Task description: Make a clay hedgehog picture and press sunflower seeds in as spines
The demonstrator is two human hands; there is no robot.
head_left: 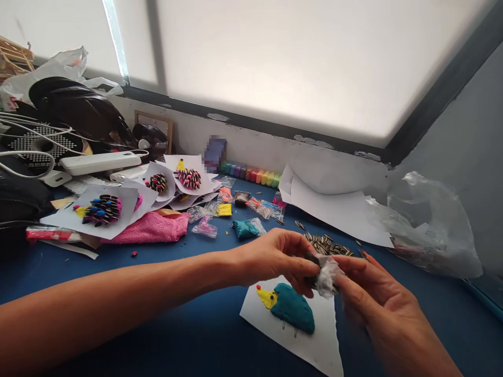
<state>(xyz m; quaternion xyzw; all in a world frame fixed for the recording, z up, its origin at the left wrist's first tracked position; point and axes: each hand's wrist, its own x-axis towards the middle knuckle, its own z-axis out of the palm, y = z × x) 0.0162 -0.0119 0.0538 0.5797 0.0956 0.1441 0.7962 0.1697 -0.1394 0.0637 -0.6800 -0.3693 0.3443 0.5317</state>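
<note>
Both my hands grip a small clear plastic bag point(328, 276) with dark, black-looking clay in it. My left hand point(281, 256) pinches the dark end between thumb and fingers, while my right hand point(373, 298) has its fingers closed on the bag's clear end. Below them lies a white sheet of paper point(291, 351) bearing a clay hedgehog point(293, 309), with a teal body, yellow face, red nose and dark eye. Two short drawn legs show under its body. Just beyond my hands is a pile of striped sunflower seeds point(326, 245).
Small bags of colored clay, including a teal one point(247, 228), lie mid-table. Finished seed hedgehogs on paper point(102, 210) and a pink towel point(151, 228) are at left. White sheets point(334, 207) and a plastic bag point(436, 230) lie at right; a clay row point(251, 174) lines the wall.
</note>
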